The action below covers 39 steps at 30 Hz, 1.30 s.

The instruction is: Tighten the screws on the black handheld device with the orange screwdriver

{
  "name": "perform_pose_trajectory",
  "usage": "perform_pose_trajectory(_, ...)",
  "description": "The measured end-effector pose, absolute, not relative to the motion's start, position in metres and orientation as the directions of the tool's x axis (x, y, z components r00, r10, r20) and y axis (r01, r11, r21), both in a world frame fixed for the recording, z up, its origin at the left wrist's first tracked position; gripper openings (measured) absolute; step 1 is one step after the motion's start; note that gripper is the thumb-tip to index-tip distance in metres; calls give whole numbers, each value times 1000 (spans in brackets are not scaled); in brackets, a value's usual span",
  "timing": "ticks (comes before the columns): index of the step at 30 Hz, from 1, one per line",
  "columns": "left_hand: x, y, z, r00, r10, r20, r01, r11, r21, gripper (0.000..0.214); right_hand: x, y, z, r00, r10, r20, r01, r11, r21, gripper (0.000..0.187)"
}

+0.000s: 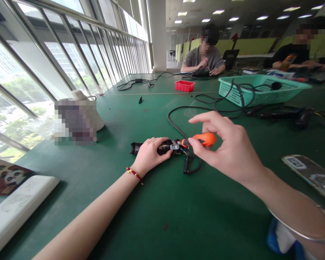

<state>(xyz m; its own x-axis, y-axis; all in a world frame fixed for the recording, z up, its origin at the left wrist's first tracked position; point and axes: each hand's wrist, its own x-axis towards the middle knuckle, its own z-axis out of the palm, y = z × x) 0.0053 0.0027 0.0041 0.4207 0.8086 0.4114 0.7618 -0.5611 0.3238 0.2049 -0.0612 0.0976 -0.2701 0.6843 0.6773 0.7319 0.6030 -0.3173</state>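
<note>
On a green tabletop (157, 216), the left hand (148, 155) presses a black device (162, 147) flat, fingers curled over its body. At its three o'clock, the right hand (230, 148) pinches an orange screwdriver (204, 139) between thumb and fingers, tip at the device's open end. A teal basket (262, 90) sits at one o'clock.

Table (157, 216) — matt green covering, smooth, with a faint sheen. Screwdriver (204, 139) — glossy orange plastic handle. Device (162, 147) — matt black plastic shell, with bare metal parts and coloured plastic-coated wires showing. Cord (175, 124): smooth black rubbery sheath. Basket (262, 90) and small tray (184, 86): moulded plastic lattice, teal and red. Bangle (314, 234): polished metal. Bracelet (134, 174): red cord with beads.
</note>
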Motion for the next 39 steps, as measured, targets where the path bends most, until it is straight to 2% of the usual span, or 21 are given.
perform_pose_trajectory(3,5,3,4,420,804,421,759,-566,323,39,205,-62,98,-256,701,666,703,608,-370,36)
perform_pose_trajectory(7,5,3,4,424,806,413,762,-564,319,38,205,-61,96,-239,728,642,743,563,-362,17)
perform_pose_trajectory(12,5,3,3,427,801,419,759,-570,315,39,205,-59,95,-255,666,701,677,641,-362,32)
perform_pose_trajectory(17,6,2,5,424,809,408,765,-561,317,38,204,-58,95,-257,701,666,746,582,-324,11)
perform_pose_trajectory(22,6,2,6,422,810,407,764,-559,322,38,204,-58,93,-336,732,593,712,609,-349,9)
perform_pose_trajectory(26,6,2,6,416,812,409,766,-556,324,37,206,-56,92,-352,748,563,650,628,-429,6)
perform_pose_trajectory(30,6,1,6,427,805,411,771,-562,300,38,208,-53,95,-326,765,555,568,628,-532,13)
perform_pose_trajectory(33,6,2,5,434,802,410,769,-567,295,39,208,-53,96,-287,803,522,600,576,-556,3)
perform_pose_trajectory(36,5,3,4,436,803,407,767,-568,298,39,209,-52,94,-238,836,495,629,521,-577,14)
perform_pose_trajectory(39,5,3,4,430,809,401,767,-561,311,38,210,-50,92,-172,832,528,613,510,-604,16)
